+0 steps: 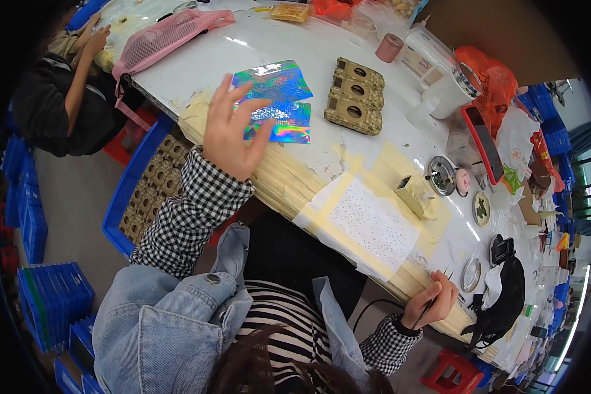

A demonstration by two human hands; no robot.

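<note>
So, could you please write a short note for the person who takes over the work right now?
Left hand: open, fingers spread, over the near edge of the shiny sheets on the table.
Right hand: shut on tweezers at the table edge.
Three brown card pieces lie beside the sheets; a dotted paper is taped in front.
Done: nothing visibly finished. Left: cannot tell.

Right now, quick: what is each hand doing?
Left hand: open, fingers spread, empty, over the holographic sheets.
Right hand: closed on thin tweezers at the table edge.
</note>
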